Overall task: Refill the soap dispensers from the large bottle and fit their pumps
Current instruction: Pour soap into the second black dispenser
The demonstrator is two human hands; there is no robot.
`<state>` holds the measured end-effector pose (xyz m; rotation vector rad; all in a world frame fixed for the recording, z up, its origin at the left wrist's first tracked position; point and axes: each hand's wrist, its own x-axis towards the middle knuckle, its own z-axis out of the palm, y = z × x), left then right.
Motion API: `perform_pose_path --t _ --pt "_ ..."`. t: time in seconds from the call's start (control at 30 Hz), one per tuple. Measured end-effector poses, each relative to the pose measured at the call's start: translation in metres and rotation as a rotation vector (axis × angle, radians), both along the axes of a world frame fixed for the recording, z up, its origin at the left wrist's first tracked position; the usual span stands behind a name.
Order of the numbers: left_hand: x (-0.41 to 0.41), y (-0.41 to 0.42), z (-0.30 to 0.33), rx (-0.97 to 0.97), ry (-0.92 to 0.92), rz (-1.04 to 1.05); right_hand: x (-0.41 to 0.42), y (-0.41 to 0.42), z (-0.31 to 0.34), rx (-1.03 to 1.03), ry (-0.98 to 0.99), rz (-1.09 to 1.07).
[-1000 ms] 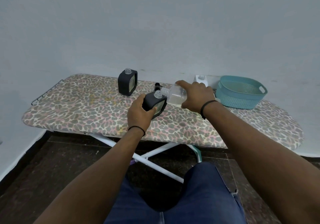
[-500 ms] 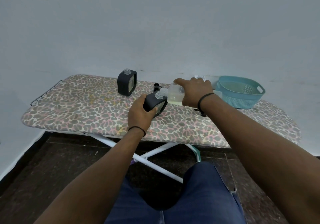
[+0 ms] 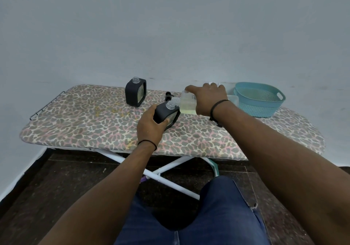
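Observation:
My left hand point(image 3: 149, 127) grips a black soap dispenser point(image 3: 168, 113) with an open clear neck, tilted toward the right on the ironing board point(image 3: 94, 123). In my right hand point(image 3: 208, 98) is the large clear bottle point(image 3: 187, 102), lying almost level with its mouth at the dispenser's neck; pale yellow liquid pools in it. A second black dispenser point(image 3: 135, 91) stands upright and open at the back. Behind the held dispenser lies a black pump point(image 3: 168, 97). Another dark piece point(image 3: 215, 120) shows below my right wrist.
A teal plastic basket point(image 3: 259, 100) sits at the board's right end, against the wall. A white object point(image 3: 214, 83) peeks out behind my right hand. The board's white legs point(image 3: 161, 174) cross below, over a dark floor. My knee in blue jeans is at the bottom.
The bottle has tipped a little flatter and closer over the dispenser's neck. My right hand now hides most of the white object behind it. The left hand keeps its grip.

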<state>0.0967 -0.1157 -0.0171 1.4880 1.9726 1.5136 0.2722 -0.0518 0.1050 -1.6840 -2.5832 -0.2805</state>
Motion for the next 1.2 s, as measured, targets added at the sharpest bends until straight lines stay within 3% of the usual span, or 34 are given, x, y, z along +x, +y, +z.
perform_pose_path --t 1.2 --pt "-0.0005 0.0045 -0.0038 -0.031 0.039 0.02 -0.0026 0.0024 0.0062 0.019 -0.037 0.012"
